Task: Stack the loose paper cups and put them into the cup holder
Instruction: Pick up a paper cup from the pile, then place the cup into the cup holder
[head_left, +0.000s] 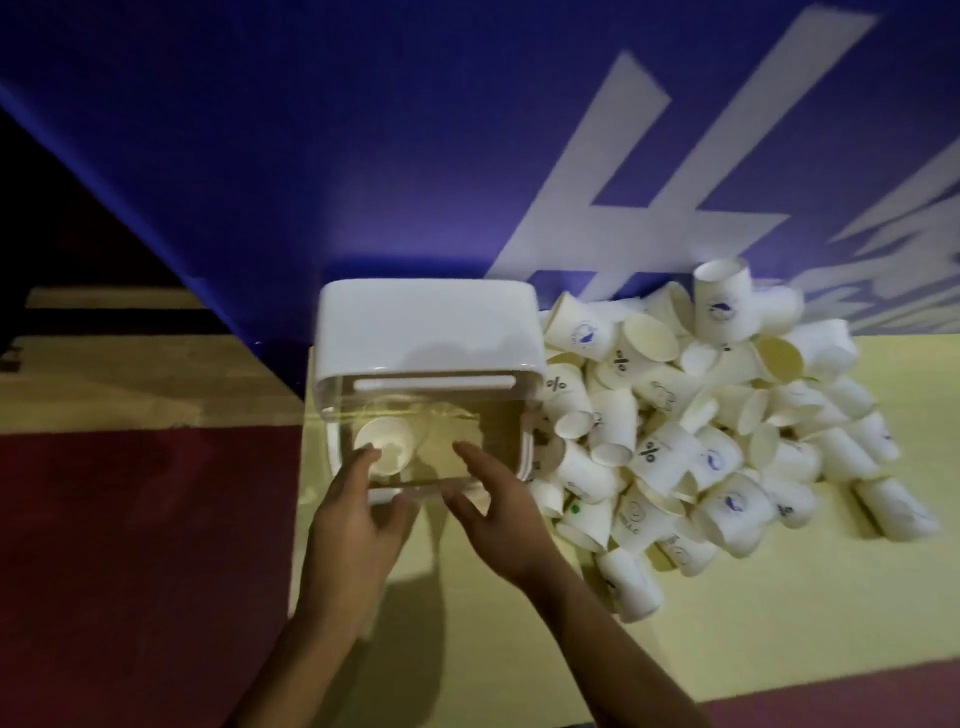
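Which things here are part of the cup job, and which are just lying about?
Job: cup holder, cup inside it, pile of loose paper cups, left hand, right hand.
Lying about: blue banner, yellow tabletop.

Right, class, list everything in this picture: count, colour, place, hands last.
cup holder: one, white lid over clear body, centre of the yellow surface
cup in holder: one, white, left side inside
loose paper cups: large pile, white with small prints, right of the holder
surface: one, yellow, under everything
backdrop: one, blue with white lettering, behind
floor: red, lower left
left hand: one, fingers at the holder's front
right hand: one, fingers at holder's front
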